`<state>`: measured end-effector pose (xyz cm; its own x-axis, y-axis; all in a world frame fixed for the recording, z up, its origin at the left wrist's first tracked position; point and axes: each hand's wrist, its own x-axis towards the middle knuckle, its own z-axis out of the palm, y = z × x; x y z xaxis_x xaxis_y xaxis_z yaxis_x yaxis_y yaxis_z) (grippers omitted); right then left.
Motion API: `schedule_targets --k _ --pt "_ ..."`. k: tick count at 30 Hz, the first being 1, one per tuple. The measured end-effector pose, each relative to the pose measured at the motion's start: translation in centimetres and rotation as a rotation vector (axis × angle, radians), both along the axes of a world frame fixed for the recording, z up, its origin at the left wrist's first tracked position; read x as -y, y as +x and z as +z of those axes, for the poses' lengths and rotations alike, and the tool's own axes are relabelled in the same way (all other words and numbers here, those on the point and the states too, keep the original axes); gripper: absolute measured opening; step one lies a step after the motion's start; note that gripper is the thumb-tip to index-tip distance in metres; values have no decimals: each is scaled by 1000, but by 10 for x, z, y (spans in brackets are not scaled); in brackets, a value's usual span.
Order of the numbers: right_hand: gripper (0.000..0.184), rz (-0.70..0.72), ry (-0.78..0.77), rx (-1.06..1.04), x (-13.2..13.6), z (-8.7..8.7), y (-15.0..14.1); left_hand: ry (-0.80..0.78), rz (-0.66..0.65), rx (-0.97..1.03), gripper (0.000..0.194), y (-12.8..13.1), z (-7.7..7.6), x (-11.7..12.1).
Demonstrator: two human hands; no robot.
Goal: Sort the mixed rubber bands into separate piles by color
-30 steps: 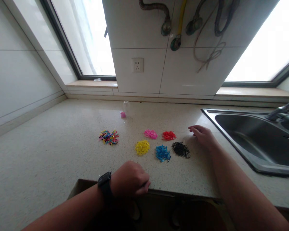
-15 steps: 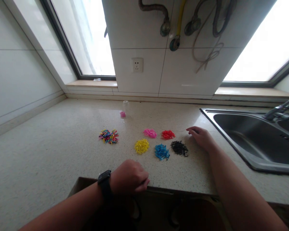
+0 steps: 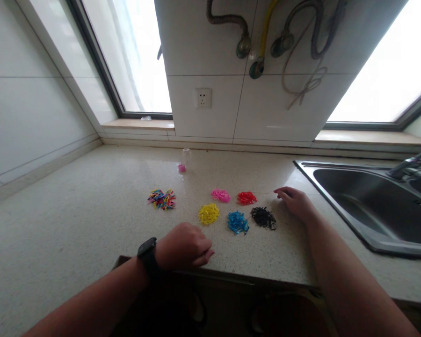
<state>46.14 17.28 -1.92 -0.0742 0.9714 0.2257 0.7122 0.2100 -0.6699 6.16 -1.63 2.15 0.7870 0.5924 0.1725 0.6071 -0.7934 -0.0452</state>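
Observation:
My left hand (image 3: pixel 185 246), with a black watch (image 3: pixel 148 250) at the wrist, is curled closed near the counter's front edge. Its palm side is hidden, so I cannot make out what it holds, if anything. My right hand (image 3: pixel 294 202) rests on the counter, fingers extended left and nothing seen in them. Between the hands lie small piles of what look like rubber bands: yellow (image 3: pixel 208 214), blue (image 3: pixel 237 222), black (image 3: pixel 263 218), red (image 3: pixel 246 198) and pink (image 3: pixel 221 195). The black pile is nearest my right hand. A mixed-colour pile (image 3: pixel 162 199) sits farther left.
A clear cup-like container (image 3: pixel 186 157) stands toward the back, with a small pink item (image 3: pixel 181 168) at its base. A steel sink (image 3: pixel 358 201) is set into the counter (image 3: pixel 73 224) on the right. The tiled wall holds a socket (image 3: pixel 203 98) and hoses.
My left hand has shifted slightly up and left, a little farther over the counter. The right hand stays in place beside the black pile. The view has moved slightly.

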Motion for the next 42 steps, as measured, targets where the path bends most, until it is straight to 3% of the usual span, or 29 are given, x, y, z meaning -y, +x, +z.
schedule_targets --k 6,11,15,24,42 --pt "37 2 9 6 -3 -4 3 43 240 79 26 -40 20 -24" --pt "36 9 4 15 -5 -6 5 138 621 226 15 -97 18 -48" --pt "36 14 2 36 -8 -8 7 158 771 275 14 -141 13 -62" --pt "36 17 -3 27 -8 -7 7 -93 677 213 27 -190 6 -69" --pt "37 6 -5 -1 -7 -6 4 -199 633 232 29 -199 -4 -75"
